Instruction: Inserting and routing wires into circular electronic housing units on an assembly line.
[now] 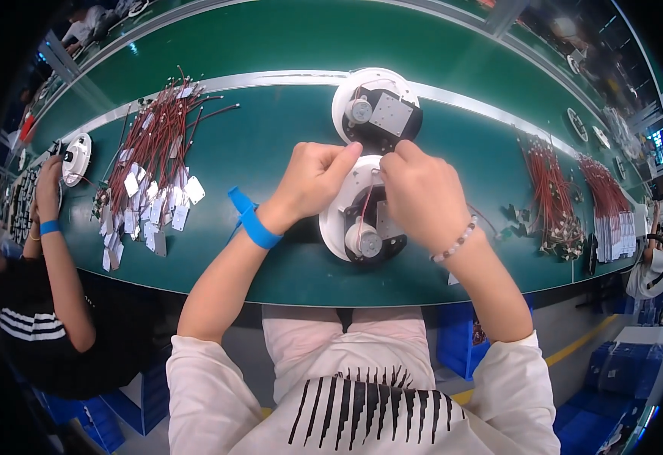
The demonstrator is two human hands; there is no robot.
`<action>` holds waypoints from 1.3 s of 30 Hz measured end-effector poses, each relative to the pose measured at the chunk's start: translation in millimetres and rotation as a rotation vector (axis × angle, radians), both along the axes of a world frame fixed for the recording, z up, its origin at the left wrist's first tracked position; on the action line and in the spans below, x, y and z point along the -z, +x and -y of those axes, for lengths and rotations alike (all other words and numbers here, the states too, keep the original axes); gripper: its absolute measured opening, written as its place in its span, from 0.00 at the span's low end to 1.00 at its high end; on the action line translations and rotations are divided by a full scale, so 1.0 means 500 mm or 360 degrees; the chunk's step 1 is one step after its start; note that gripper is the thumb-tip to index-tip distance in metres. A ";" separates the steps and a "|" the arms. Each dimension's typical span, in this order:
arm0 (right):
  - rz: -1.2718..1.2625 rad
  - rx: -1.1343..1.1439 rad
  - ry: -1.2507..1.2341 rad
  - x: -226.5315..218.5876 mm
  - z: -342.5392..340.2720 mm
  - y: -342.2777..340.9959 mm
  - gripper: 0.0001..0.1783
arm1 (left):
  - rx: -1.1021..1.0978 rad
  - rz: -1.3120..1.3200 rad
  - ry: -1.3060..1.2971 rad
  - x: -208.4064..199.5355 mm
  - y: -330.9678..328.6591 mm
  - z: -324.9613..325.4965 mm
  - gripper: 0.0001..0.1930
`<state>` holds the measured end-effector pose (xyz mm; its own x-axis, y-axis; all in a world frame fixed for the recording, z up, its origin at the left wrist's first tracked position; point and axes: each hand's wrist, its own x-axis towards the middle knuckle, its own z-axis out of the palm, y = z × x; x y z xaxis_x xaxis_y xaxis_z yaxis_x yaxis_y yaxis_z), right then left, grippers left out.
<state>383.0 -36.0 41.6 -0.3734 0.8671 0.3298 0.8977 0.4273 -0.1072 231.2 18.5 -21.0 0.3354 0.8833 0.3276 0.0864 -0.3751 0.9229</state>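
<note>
In front of me lies a round white disc unit with a black inner part, a silver round motor and a metal plate partly covered by my hand. My left hand, with a blue wrist strap, is closed at the disc's upper left edge, thumb pressed against its fingers. Over the upper right of the disc, my right hand is curled in a pinch. What either hand's fingertips hold is hidden. Just beyond stands a second, similar disc unit, with its motor and plate facing up.
A heap of red wires with white tabs lies on the green table to the left. More red wire bundles lie to the right. At far left a co-worker's hand is near another white disc. Blue bins stand below.
</note>
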 end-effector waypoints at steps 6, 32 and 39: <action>0.0066 -0.0040 -0.0252 -0.028 -0.037 -0.011 0.04 | -0.0113 -0.0131 0.0190 -0.024 0.003 0.018 0.19; -0.0034 -0.0104 -0.0142 -0.012 -0.033 0.018 0.06 | -0.0172 -0.0123 0.0223 -0.005 0.016 0.023 0.15; -0.0392 -0.0368 -0.0260 -0.026 -0.035 0.053 0.09 | 0.0872 0.0286 -0.1176 -0.010 -0.007 -0.015 0.15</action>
<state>409.3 -18.6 54.5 -0.4924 0.8177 0.2983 0.7182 0.5753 -0.3914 227.6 25.8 -16.1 0.7651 0.6220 -0.1663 -0.0961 0.3657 0.9257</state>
